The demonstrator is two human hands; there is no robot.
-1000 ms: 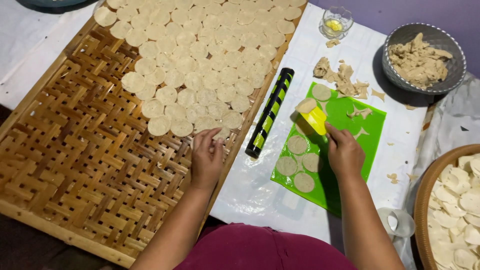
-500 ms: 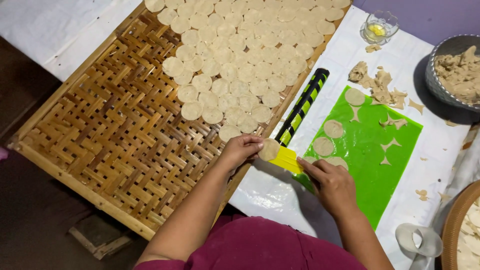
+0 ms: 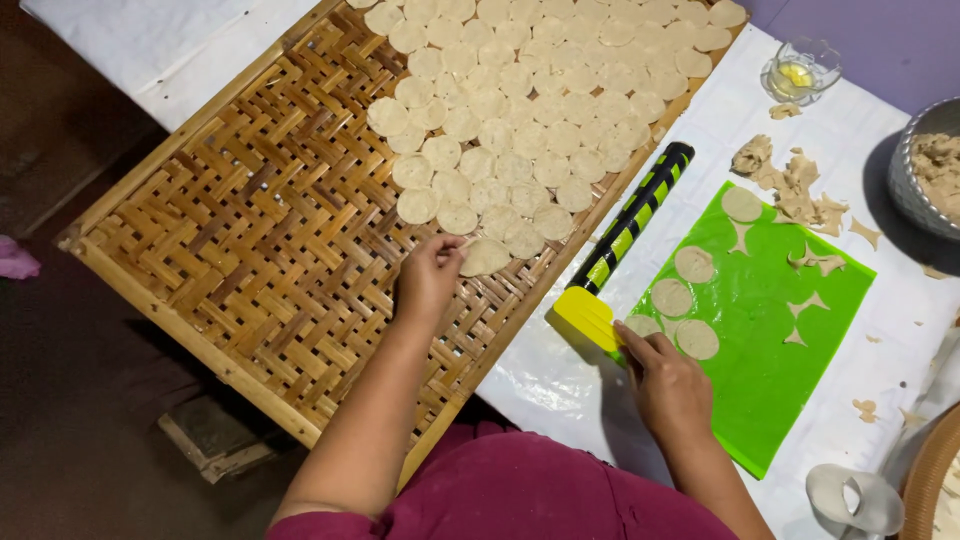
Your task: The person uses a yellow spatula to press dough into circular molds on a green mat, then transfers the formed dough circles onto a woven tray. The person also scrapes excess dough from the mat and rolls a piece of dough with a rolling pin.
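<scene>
Laying dough round (image 3: 487, 258) on woven tray (image 3: 230, 260)

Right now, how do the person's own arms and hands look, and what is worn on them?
Both forearms are bare, with no sleeve in view up to the elbows. The left hand and the right hand wear no gloves, and no ring, watch or bracelet shows. The nails look short and unpainted, though they are small in the picture. A dark red garment covers the body below the arms.

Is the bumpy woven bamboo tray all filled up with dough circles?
No, the round pale dough circles cover only the far part of the woven bamboo tray; the near part is bare.
</scene>
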